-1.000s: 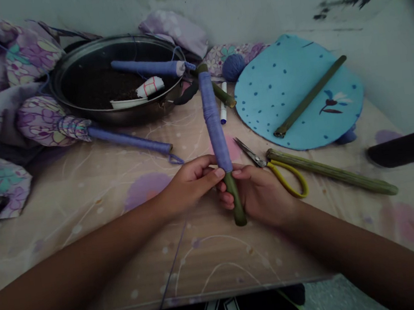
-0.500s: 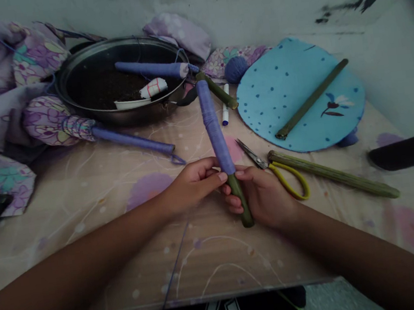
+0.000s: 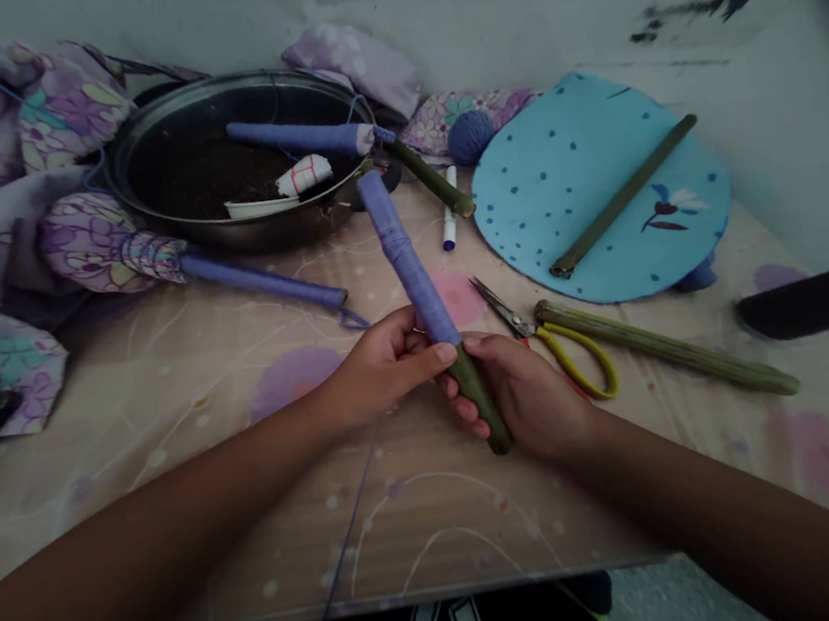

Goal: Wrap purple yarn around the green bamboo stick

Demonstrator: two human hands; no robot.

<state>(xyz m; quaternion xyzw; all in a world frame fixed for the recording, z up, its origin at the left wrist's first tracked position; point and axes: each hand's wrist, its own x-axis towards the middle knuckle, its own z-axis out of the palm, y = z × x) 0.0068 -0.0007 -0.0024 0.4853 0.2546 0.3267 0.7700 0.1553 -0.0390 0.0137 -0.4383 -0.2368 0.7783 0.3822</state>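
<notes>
A green bamboo stick wound with purple thread (image 3: 401, 262) crosses between my hands, tilted up to the left. My left hand (image 3: 384, 370) pinches the wound part with its fingertips. My right hand (image 3: 522, 393) wraps the bare green lower end (image 3: 480, 401). A thin purple thread (image 3: 352, 530) hangs down from near my hands towards the table's front edge. Yellow-handled scissors (image 3: 539, 340) lie just beyond my right hand, and a plain green stick (image 3: 661, 346) lies to their right.
A steel pan (image 3: 224, 235) holds a wound stick, dark contents and white pieces. Another wound stick (image 3: 260, 284) lies beside it, its end in floral cloth. Further right are a marker (image 3: 450, 210), a blue yarn ball (image 3: 470, 137) and a round blue mat (image 3: 600, 217) bearing a green stick.
The wound stick has tilted, its upper end swinging left towards the pan while the lower end stays between my hands. The objects on the table have not moved.
</notes>
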